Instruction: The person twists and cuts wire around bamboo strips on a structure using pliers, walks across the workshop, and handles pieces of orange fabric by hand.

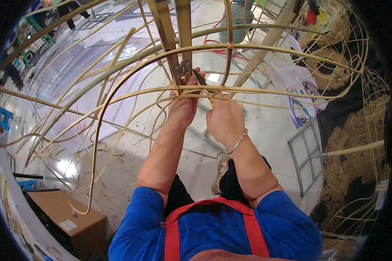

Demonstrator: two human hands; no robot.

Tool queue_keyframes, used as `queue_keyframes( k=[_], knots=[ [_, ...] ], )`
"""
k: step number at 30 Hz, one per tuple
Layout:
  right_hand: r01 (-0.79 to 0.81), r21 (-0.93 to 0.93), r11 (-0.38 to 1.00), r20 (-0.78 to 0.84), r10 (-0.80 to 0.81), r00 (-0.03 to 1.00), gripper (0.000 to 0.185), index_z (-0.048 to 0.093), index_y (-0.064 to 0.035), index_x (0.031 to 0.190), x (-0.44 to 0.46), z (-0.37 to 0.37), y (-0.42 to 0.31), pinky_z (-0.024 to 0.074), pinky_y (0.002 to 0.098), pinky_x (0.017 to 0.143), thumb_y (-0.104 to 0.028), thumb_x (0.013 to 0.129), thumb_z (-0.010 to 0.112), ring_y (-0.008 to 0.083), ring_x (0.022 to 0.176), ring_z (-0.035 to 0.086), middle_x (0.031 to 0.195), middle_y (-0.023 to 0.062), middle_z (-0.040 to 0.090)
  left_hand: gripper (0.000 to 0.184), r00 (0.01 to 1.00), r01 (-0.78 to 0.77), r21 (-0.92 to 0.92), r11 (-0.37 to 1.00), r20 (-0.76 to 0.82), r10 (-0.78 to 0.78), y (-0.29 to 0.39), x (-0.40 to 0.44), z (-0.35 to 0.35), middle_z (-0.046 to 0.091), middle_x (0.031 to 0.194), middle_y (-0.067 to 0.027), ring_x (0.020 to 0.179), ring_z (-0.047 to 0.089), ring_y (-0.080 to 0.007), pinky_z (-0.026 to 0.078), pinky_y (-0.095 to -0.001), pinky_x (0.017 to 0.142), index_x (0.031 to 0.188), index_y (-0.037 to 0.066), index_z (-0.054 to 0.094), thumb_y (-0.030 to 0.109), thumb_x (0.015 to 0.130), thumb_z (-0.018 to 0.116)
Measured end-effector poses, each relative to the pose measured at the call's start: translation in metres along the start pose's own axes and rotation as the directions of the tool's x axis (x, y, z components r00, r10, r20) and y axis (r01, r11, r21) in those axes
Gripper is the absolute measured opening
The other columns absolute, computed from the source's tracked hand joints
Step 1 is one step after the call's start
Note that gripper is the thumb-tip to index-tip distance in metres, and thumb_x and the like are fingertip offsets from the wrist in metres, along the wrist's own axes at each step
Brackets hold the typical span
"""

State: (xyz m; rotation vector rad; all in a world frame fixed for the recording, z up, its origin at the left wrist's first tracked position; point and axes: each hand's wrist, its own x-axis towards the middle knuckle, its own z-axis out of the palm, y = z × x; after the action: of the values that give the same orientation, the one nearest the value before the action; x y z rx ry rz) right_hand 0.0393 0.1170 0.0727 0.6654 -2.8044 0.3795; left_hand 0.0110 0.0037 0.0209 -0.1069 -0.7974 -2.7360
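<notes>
In the head view, my right hand [226, 117] is closed around a tool that looks like pliers [199, 78], with dark jaws and a yellow-orange handle partly hidden in my fist. The jaws point up and left, toward my left hand [185, 106]. That hand is closed at the bamboo strips [161, 89], where they cross below two wooden posts [165, 30]; some of its fingers are hidden. Just above its fingers a metal hinge [186, 68] is fixed to the posts. Curved bamboo strips form a frame around both hands.
A cardboard box [69, 217] stands at lower left. Metal grid frames [307, 158] lie on the floor at right, near coiled brown ropework [353, 161] on black cloth. A grey-green tank [237, 21] stands ahead. Loose strip ends stick out at left. Other people's legs [74, 15] show far left.
</notes>
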Motion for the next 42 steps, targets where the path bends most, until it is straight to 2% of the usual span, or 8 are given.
queue_keyframes(
  k=[10,16,19,27,31,36,37,42],
  knots=[
    [0.125,0.319,0.939,-0.038,-0.120,0.992,0.028,0.043,0.0086,0.094,0.004,0.019,0.024,0.0462,0.0426,0.070,-0.002,0.068,0.048,0.0400,0.079,0.054,0.082,0.0251,0.055,0.030,0.998,0.039,0.034,0.999,-0.041,-0.037,0.003,0.003,0.001,0.056,0.108,-0.0073,0.095,0.055,-0.0160,0.046,-0.0265,0.082,0.112,0.005,0.049,0.012,0.084,0.056],
    [0.329,0.380,0.865,-0.321,-0.210,0.923,0.035,0.046,0.0039,0.100,0.014,0.051,0.037,0.0462,0.0415,0.071,0.000,0.066,0.050,0.0397,0.080,0.053,0.087,0.0218,0.055,0.028,0.999,-0.022,0.106,0.994,-0.035,0.026,0.005,0.001,0.002,0.057,0.109,-0.0072,0.088,0.053,-0.0107,0.045,-0.0231,0.075,0.111,0.006,0.050,0.011,0.084,0.056],
    [0.273,0.440,0.856,-0.222,-0.191,0.956,0.035,0.047,0.0017,0.100,0.032,0.071,0.054,0.0452,0.0409,0.073,0.001,0.065,0.050,0.0377,0.084,0.052,0.086,0.0205,0.055,0.028,0.999,-0.028,0.072,0.997,-0.027,0.030,0.002,0.002,-0.004,0.057,0.108,-0.0073,0.081,0.052,-0.0068,0.045,-0.0202,0.070,0.111,0.008,0.051,0.008,0.084,0.056],
    [0.606,0.035,0.795,-0.644,-0.446,0.622,0.030,0.048,-0.0015,0.093,0.090,0.113,0.083,0.0455,0.0425,0.069,-0.001,0.064,0.054,0.0366,0.078,0.053,0.081,0.0196,0.053,0.026,1.000,-0.028,0.102,0.994,-0.006,0.029,0.003,-0.002,-0.001,0.054,0.113,-0.0060,0.088,0.049,-0.0080,0.042,-0.0209,0.077,0.112,0.011,0.048,0.015,0.087,0.052],
    [0.504,0.200,0.840,-0.544,-0.333,0.770,0.028,0.048,-0.0009,0.094,0.063,0.090,0.068,0.0445,0.0439,0.071,-0.002,0.066,0.052,0.0356,0.079,0.053,0.083,0.0188,0.054,0.025,0.999,-0.037,0.091,0.995,0.022,0.035,0.005,-0.005,0.001,0.054,0.112,-0.0028,0.089,0.050,-0.0066,0.042,-0.0192,0.078,0.113,0.010,0.049,0.012,0.088,0.050],
    [0.335,0.344,0.877,-0.196,-0.282,0.939,0.030,0.048,0.0004,0.096,0.020,0.046,0.054,0.0429,0.0446,0.076,-0.002,0.067,0.050,0.0357,0.086,0.053,0.090,0.0208,0.053,0.035,0.999,-0.019,0.135,0.991,0.035,0.014,0.007,0.002,0.000,0.051,0.116,-0.0101,0.100,0.049,-0.0145,0.041,-0.0261,0.088,0.115,0.006,0.046,0.016,0.083,0.057],
    [0.186,0.419,0.889,-0.059,-0.178,0.982,0.031,0.047,0.0016,0.098,0.012,0.045,0.056,0.0428,0.0443,0.077,-0.003,0.067,0.050,0.0377,0.085,0.052,0.094,0.0226,0.052,0.036,0.998,-0.037,0.124,0.992,0.046,0.032,0.005,0.001,-0.001,0.050,0.117,-0.0104,0.101,0.049,-0.0153,0.041,-0.0263,0.089,0.115,0.007,0.045,0.016,0.083,0.058],
    [0.186,0.393,0.901,-0.041,-0.185,0.982,0.033,0.045,0.0030,0.101,0.006,0.034,0.055,0.0409,0.0433,0.082,-0.004,0.069,0.049,0.0381,0.093,0.050,0.100,0.0217,0.051,0.036,0.992,-0.065,-0.004,0.998,0.104,0.065,0.004,-0.005,0.001,0.048,0.120,-0.0134,0.105,0.048,-0.0170,0.040,-0.0260,0.090,0.114,0.008,0.047,0.012,0.081,0.059]
  ],
)
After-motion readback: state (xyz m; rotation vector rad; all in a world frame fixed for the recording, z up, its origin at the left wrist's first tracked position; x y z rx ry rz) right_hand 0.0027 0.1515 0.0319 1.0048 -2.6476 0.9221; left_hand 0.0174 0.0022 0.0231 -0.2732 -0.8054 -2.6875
